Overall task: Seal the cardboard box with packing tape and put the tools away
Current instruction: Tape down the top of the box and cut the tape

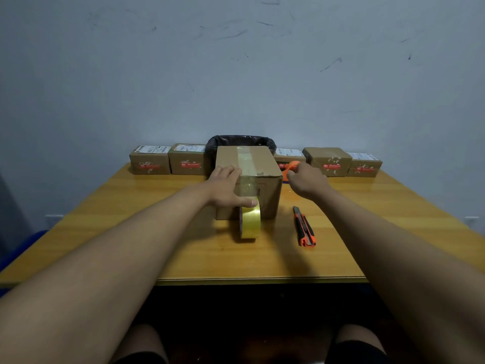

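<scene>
I am sitting at the wooden table with the cardboard box standing at its centre, a strip of clear tape running over its top and down the near face. My left hand is lying flat over the box's near top edge at about 9 o'clock of the box, fingers straight on the lid and the thumb stretching across the front face toward the tape roll. That yellow roll is standing on edge at 6 o'clock of the box, touching its front. My right hand is curling round an orange object at 3 o'clock of the box; what the object is I cannot tell. The orange and black utility knife is lying on the table at about 4 o'clock of the box, apart from both hands. A row of small labelled boxes and a black-lined bin are sitting at 12 o'clock, against the wall.
</scene>
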